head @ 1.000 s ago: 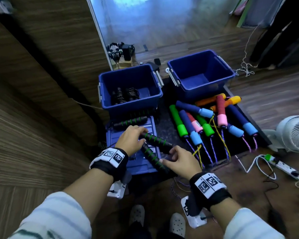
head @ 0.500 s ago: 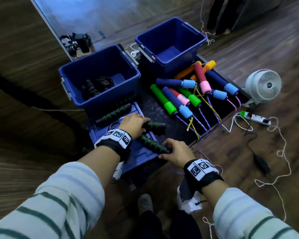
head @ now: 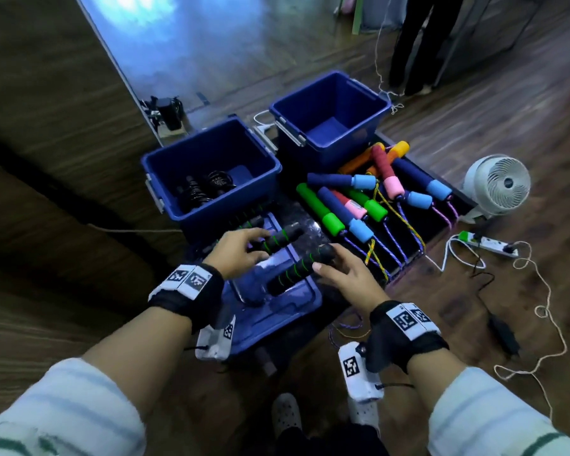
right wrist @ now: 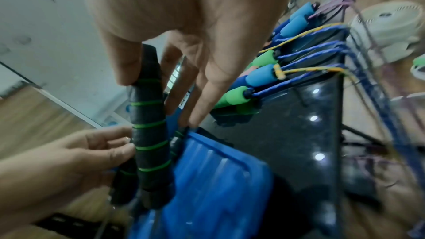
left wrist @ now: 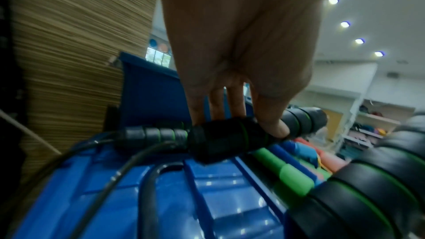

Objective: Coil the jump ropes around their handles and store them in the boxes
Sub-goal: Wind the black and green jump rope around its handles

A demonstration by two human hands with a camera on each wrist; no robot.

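Two black foam handles with green rings lie over a blue box lid (head: 277, 311). My left hand (head: 260, 245) pinches the upper handle (head: 282, 237) between thumb and fingers; the left wrist view shows this grip (left wrist: 239, 123) on that handle (left wrist: 220, 139), with its thin black cord (left wrist: 128, 168) trailing over the lid. My right hand (head: 326, 261) grips the far end of the lower handle (head: 293, 273), thumb on top, as the right wrist view (right wrist: 158, 94) shows on the handle (right wrist: 148, 134). The left blue box (head: 264, 159) holds coiled black ropes (head: 204, 189). The right blue box (head: 379, 106) looks bare inside.
Several coloured foam-handled ropes (head: 375, 199) lie on a black mat right of the lid, cords hanging over its edge. A third black handle (head: 250, 218) rests against the left box. A white fan (head: 497, 185), a power strip (head: 487, 243) and loose cables lie on the floor at right.
My right hand has shifted from the near end of the lower handle to its far end, and that handle has swung to point up-right. My left hand keeps hold of the upper handle.
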